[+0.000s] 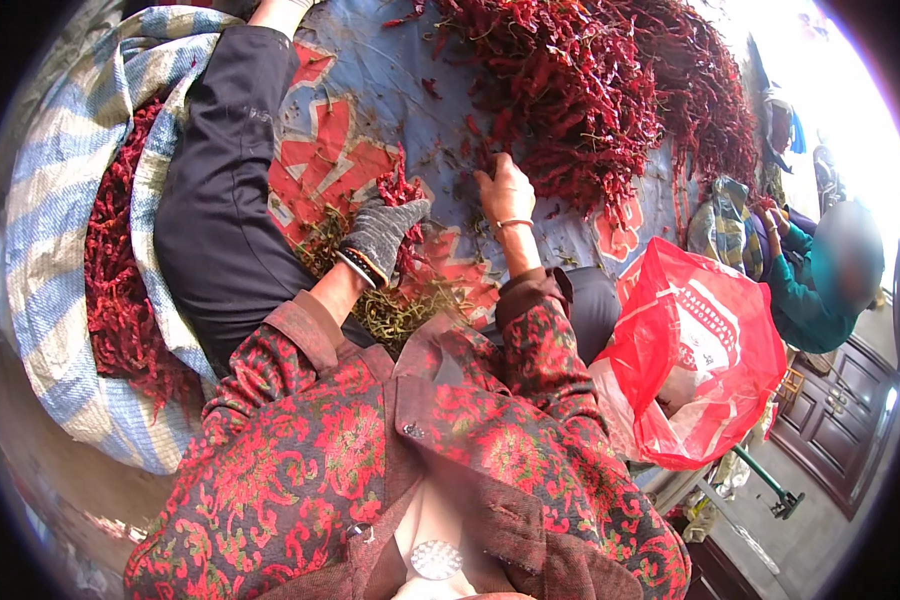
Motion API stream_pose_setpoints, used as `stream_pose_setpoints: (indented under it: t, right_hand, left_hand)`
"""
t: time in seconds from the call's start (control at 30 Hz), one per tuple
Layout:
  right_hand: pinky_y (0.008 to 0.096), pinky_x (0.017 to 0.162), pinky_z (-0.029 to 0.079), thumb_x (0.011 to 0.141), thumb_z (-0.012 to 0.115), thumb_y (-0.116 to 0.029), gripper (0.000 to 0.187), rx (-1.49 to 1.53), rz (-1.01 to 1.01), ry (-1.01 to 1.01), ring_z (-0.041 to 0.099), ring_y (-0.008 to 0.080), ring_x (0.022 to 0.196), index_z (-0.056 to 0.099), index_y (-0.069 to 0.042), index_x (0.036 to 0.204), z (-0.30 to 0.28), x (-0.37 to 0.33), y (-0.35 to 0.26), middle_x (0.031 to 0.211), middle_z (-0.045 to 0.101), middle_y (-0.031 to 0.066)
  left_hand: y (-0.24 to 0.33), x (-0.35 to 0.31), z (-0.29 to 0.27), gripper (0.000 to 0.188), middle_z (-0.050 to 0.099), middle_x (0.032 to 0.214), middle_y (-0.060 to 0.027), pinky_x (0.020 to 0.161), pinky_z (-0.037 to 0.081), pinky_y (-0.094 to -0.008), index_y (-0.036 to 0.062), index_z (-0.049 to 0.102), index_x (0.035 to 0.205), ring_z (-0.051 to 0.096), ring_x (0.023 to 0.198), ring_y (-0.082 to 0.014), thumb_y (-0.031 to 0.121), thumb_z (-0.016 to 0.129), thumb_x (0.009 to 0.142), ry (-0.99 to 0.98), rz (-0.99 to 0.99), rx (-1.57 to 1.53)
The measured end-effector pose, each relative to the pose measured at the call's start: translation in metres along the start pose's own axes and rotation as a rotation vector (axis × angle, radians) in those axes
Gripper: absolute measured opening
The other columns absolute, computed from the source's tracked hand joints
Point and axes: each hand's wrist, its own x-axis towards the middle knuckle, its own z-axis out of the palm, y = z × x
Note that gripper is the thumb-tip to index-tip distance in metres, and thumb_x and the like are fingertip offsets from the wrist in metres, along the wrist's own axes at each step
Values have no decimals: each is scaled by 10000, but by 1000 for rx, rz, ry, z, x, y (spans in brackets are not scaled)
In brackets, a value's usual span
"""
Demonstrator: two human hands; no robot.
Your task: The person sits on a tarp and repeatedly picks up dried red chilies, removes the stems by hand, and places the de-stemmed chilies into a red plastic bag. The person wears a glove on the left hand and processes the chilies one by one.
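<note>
My left hand (385, 235), in a grey knit glove, is closed around a bunch of dried red chillies (400, 185), which stick out above and below the fist. My bare right hand (508, 192), with a thin bracelet at the wrist, reaches to the near edge of a large heap of dried red chillies (570, 110). Its thumb and fingers are drawn together; what they pinch there is too small to make out. Below the gloved hand, between my legs, lies a pile of greenish-brown stalks (405, 312).
A blue-and-white striped woven sack (50, 290) with chillies inside stands left of my leg. To the right is a red plastic bag (660, 320). A blue-and-red printed sheet (370, 75) lies under the heap. Another person in a green sleeve (800, 295) sits at far right, handling chillies.
</note>
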Motion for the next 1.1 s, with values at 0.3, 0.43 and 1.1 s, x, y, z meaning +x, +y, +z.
stream_pose_setpoints:
  t: [0.3, 0.43, 1.1]
  right_hand:
    - [342, 657, 503, 758, 673, -193, 195, 631, -68, -178, 668, 218, 759, 636, -46, 880, -17, -35, -3, 787, 674, 107]
    - [302, 657, 490, 787, 651, -149, 154, 867, -34, -662, 618, 134, 689, 650, -27, 882, -35, -60, -36, 743, 651, 95]
    - [267, 677, 497, 790, 701, -203, 220, 534, 50, -58, 626, 109, 716, 660, -16, 898, -14, -27, 12, 787, 683, 86]
  left_hand:
    - [12, -9, 11, 128, 611, 723, 21, 543, 455, -258, 115, 624, 866, 565, 614, -96, 147, 719, 786, 35, 75, 69]
    - [14, -14, 11, 143, 573, 675, 22, 483, 418, -256, 129, 598, 839, 504, 523, -93, 159, 721, 774, -77, 15, 25]
    - [18, -12, 15, 147, 632, 788, 4, 595, 476, -251, 90, 636, 917, 590, 667, -103, 132, 707, 796, 64, 116, 118]
